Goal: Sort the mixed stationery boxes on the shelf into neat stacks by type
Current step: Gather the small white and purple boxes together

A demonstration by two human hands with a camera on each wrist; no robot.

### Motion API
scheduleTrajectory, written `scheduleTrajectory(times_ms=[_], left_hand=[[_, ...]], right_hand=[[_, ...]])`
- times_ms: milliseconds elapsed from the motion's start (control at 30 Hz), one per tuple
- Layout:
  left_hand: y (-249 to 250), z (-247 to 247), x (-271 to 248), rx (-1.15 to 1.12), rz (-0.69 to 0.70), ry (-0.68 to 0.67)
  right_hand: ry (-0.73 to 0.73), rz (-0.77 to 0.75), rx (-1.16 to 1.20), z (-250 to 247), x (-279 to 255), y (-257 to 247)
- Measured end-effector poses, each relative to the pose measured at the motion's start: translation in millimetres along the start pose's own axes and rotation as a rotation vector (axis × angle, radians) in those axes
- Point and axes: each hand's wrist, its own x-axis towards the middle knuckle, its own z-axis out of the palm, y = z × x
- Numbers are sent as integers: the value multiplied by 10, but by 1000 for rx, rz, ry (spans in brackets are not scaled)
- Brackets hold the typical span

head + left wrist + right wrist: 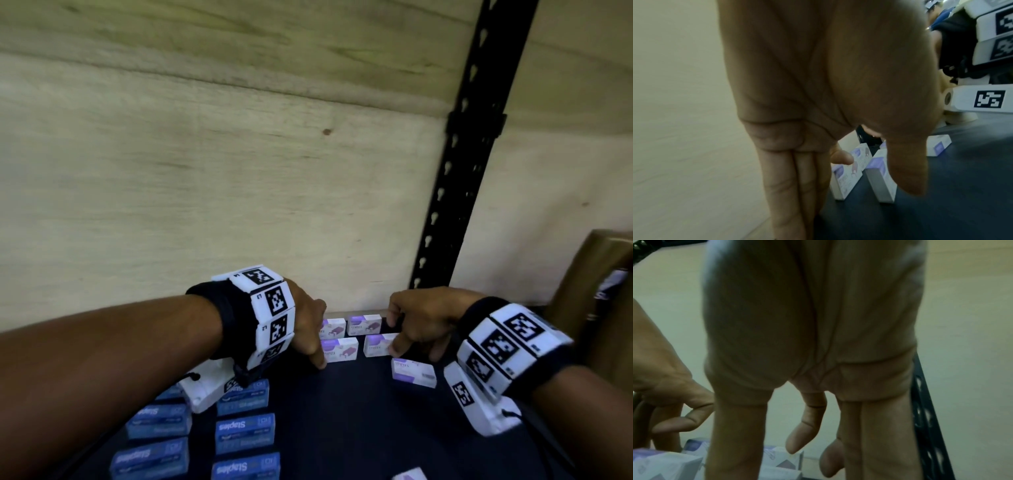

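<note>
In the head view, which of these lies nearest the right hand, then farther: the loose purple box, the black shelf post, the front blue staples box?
1. Loose purple box, just below the right hand.
2. Black shelf post, behind, above.
3. Front blue staples box, far left, near the viewer.

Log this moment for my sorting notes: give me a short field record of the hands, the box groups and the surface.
left hand: open, fingers straight, by the white-purple group
right hand: open, fingertips at the white-purple boxes, gripping none
white-purple staple boxes: four in a two-by-two group at the back, lying flat; one more apart, angled
blue staple boxes: two rows, front left
shelf surface: dark
stacks: none seen yet
</note>
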Motion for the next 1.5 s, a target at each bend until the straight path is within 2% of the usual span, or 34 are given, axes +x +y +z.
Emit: scheduleTrajectory(times_ms=[133, 267, 433, 500, 667, 900, 1067, 1333, 1500], left_hand=[[60, -50, -133, 78, -14, 40], [136, -135, -331, 147, 30, 160], [324, -134, -596, 191, 172, 237], [422, -63, -681, 122, 300, 224], [690, 220, -794, 63, 579, 85], [877, 382, -778, 106, 731, 80], [854, 435, -714, 91, 761, 79], [638, 365, -695, 79, 576, 67], [587, 323, -739, 71, 616, 69]], right_hand=[[-45, 14, -26, -23, -91, 69], [-84, 5, 5, -7, -151, 150], [-61, -14, 20, 43, -209, 231], [-44, -13, -20, 76, -238, 249], [-5, -59, -53, 168, -294, 323], [25, -73, -46, 228, -316, 372], [31, -98, -53, 248, -310, 380], [13, -129, -38, 245, -266, 420], [-13, -141, 33, 221, -215, 465]])
